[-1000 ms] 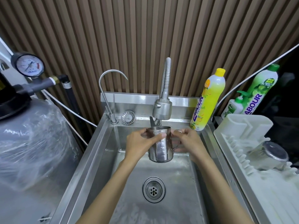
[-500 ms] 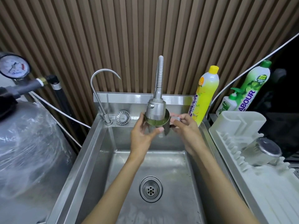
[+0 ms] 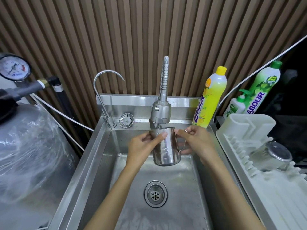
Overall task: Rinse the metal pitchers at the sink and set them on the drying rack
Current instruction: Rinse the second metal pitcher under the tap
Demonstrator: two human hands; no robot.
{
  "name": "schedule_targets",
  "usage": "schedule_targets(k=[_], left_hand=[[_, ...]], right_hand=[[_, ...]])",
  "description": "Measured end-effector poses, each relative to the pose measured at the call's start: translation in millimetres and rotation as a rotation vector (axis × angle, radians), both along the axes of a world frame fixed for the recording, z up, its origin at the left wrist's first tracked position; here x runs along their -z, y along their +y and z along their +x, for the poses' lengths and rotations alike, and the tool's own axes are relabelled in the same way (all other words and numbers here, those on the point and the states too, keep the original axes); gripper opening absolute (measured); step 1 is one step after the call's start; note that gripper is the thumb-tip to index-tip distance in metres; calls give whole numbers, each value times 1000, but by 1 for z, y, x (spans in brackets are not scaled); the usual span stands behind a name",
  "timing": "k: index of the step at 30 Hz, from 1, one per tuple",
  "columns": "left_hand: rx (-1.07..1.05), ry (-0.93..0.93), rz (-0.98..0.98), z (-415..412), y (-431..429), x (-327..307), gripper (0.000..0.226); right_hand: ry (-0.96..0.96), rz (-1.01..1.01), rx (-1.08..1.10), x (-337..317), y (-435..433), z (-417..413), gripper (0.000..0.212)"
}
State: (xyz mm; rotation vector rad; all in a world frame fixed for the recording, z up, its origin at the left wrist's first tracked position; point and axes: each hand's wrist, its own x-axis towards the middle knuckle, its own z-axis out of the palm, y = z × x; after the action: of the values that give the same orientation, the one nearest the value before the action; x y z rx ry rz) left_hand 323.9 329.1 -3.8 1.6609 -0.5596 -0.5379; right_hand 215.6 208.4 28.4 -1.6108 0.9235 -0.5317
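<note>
Over the sink basin (image 3: 103, 163), above the drain (image 3: 155, 194), a steel milk pitcher (image 3: 166, 146) is held upright: the left hand (image 3: 142, 146) is closed around its body, the right hand (image 3: 196, 141) on its handle. Its mouth sits just under the spray faucet (image 3: 161, 112). Rinsing is judged under way; emptying comes next, then carrying right to the drying rack (image 3: 240, 130), where another pitcher (image 3: 272, 155) lies.

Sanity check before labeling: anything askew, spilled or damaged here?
Nothing stands out. Both hands hold the pitcher upright under the sprayer head over the sink; another pitcher lies on the drying rack.
</note>
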Motion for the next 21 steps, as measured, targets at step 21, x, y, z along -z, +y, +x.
schedule_targets(k=[21], left_hand=[[-94,-584,-86,10,4,-26,71]], right_hand=[[-469,522,-214,24,1,25,19]])
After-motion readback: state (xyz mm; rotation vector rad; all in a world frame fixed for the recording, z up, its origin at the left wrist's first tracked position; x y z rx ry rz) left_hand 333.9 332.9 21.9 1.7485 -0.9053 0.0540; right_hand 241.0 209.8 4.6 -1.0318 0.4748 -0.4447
